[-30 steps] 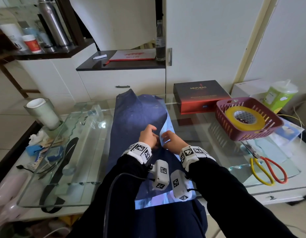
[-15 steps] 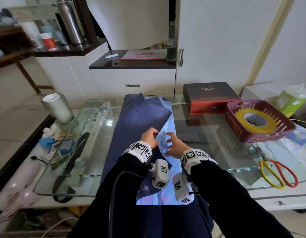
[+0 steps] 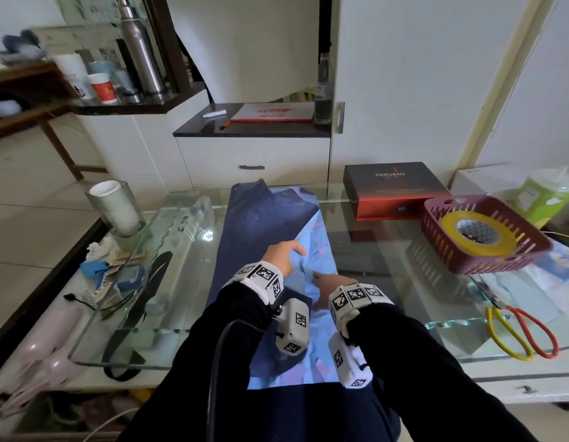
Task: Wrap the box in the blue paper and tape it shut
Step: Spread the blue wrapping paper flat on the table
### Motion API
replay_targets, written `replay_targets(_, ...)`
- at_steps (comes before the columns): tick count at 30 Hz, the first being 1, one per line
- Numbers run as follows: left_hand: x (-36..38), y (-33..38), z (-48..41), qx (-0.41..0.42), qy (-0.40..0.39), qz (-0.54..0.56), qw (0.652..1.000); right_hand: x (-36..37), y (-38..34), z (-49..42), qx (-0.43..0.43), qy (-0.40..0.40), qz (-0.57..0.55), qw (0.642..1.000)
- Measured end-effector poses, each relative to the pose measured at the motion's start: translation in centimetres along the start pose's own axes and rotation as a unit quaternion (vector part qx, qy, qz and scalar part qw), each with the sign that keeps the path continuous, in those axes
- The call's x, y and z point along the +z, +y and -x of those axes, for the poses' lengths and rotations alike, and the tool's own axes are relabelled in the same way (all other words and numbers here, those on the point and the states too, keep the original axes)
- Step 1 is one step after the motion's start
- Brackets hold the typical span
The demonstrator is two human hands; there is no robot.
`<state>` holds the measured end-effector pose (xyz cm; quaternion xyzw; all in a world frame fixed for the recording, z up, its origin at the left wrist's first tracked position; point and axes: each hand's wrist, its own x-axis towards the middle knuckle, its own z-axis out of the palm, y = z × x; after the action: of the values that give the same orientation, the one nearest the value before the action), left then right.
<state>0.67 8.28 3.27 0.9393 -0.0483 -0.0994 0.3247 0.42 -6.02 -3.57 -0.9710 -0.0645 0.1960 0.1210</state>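
The blue paper [image 3: 260, 228] lies lengthwise down the middle of the glass table [image 3: 372, 250], its dark printed side partly folded over the pale underside. My left hand [image 3: 281, 255] rests on the paper with relaxed fingers reaching toward the fold edge. My right hand [image 3: 329, 282] lies flat on the pale part, fingers pointing left. A dark box with a red side [image 3: 394, 189] stands at the back right of the table, apart from both hands. The yellow tape roll [image 3: 477, 232] sits inside a maroon basket [image 3: 487, 253].
Scissors with red and yellow handles [image 3: 522, 330] lie at the right front edge. A glass jar with a white roll [image 3: 115, 208] stands at the left, clutter and a black strap under the glass. A white cabinet and a dark shelf stand behind the table.
Both hands were pinching the paper's fold together at the middle. Now they have spread apart and lie flatter on the paper, the right hand drawn nearer to me.
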Motion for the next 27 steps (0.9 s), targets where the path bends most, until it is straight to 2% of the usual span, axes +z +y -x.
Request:
replay_targets(4, -0.8, 0.2, 0.2, -0.001, 0.018, 0.002, 1.0, -0.5, 0.5, 0.4, 0.033, 0.011, -0.001, 0.999)
replay_targets(7, -1.3, 0.0, 0.0, -0.008, 0.034, 0.005, 0.999, -0.9, 0.7, 0.5, 0.024, 0.008, 0.042, 0.999)
replay_targets(10, -1.2, -0.7, -0.3, -0.019, 0.041, 0.002, 0.999, -1.6, 0.9, 1.7, 0.078, 0.034, 0.037, 0.996)
replay_targets(13, -0.9, -1.5, -0.4, -0.031, 0.036, -0.008, 0.999, -2.4, 1.2, 2.5, 0.119, 0.01, 0.053, 0.991)
replay_targets(16, -1.0, -2.1, -0.4, -0.038, 0.036, -0.02, 0.998, -2.5, 0.4, 2.5, 0.101, 0.016, 0.057, 0.993)
replay_targets(20, -1.8, -3.0, -0.4, -0.053, 0.042, -0.017, 0.998, -2.5, -2.3, 1.5, 0.027, 0.039, 0.014, 0.999)
replay_targets(27, -2.5, -4.8, 0.2, -0.074, 0.041, 0.036, 0.996, -1.8, -5.1, 1.1, -0.017, -0.025, -0.049, 0.998)
